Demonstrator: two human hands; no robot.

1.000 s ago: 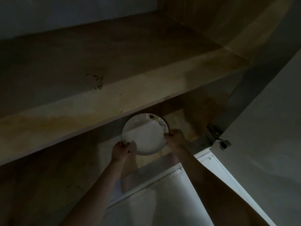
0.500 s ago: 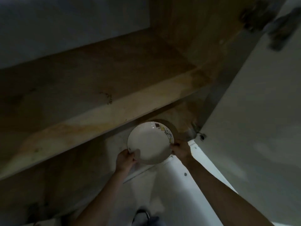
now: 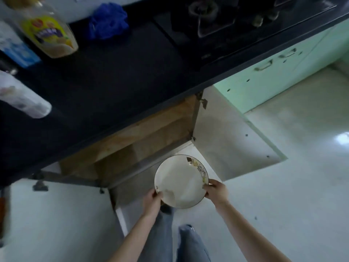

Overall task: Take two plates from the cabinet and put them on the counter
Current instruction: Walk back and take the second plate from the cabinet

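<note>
We hold a white plate [image 3: 181, 183] with both hands: left hand [image 3: 152, 202] gripping its rim at 8 o'clock, right hand [image 3: 215, 191] at 4 o'clock. It hangs before the open cabinet [image 3: 143, 148], below the black tabletop [image 3: 113, 72]. The bottle [image 3: 50, 33] label is too blurred to read.

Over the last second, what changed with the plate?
The plate came out of the cabinet and is now held in front of it, below the counter edge. Unchanged: left hand and right hand grip opposite rims.
</note>
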